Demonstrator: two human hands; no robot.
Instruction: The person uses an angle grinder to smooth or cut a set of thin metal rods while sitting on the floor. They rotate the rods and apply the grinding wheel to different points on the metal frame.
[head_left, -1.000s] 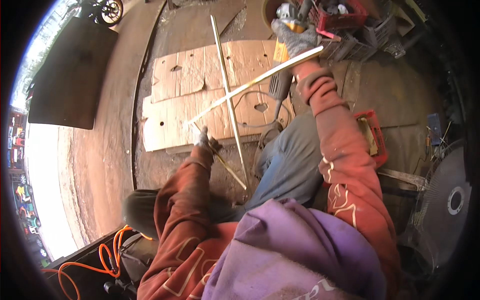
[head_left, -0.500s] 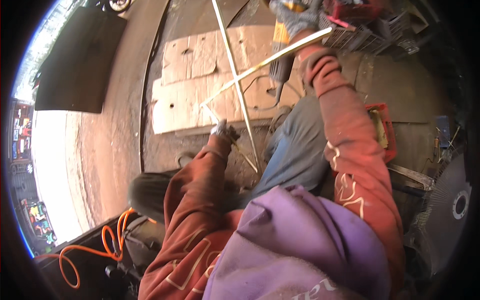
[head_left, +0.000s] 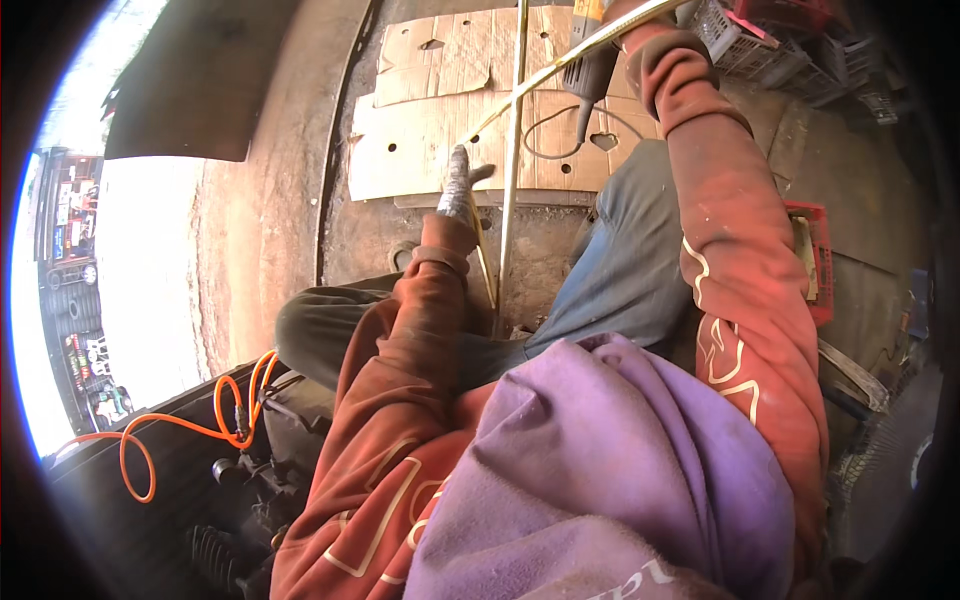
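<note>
Step rn, afaict, is handling the crossed, thin, pale-gold bars (prob metal) [head_left: 513, 98] by hand. They're above a flattened brown corrugated cardboard sheet w/ holes [head_left: 425, 130], and a shorter gold piece [head_left: 484, 250] angles down by the L hand in a grey knit glove [head_left: 457, 187]. Thumb's out sideways, fingers fairly straight; can't tell if they've closed on anything, the glove hides the contact. R hand's cut off at the top edge, so no clue about its grip. A yellow-and-grey handheld power tool [head_left: 592, 75] is right by that wrist. IMO the next move calls for steady support on the bars, w/ the tool kept clear of them.
</note>
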